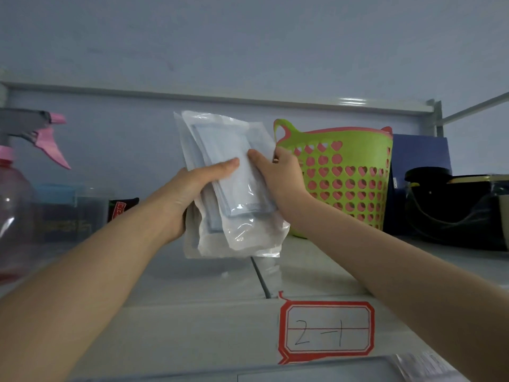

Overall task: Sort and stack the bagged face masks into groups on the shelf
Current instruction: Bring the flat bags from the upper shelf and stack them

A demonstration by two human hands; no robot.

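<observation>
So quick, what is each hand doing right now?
Left hand: holds the stack of bagged face masks, thumb across the front.
Right hand: grips the same stack's right edge.

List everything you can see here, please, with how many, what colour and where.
shelf: one, pale grey, across the view
bagged face masks: several overlapping, clear bags, pale blue masks, held above the shelf
basket: one, green with pink hearts, on the shelf, right of the masks
spray bottle: one, pink, far left
label: one, red-bordered, shelf's front edge
black bag: one, black, far right
left hand: one, grips the masks' left side
right hand: one, holds their right edge
</observation>
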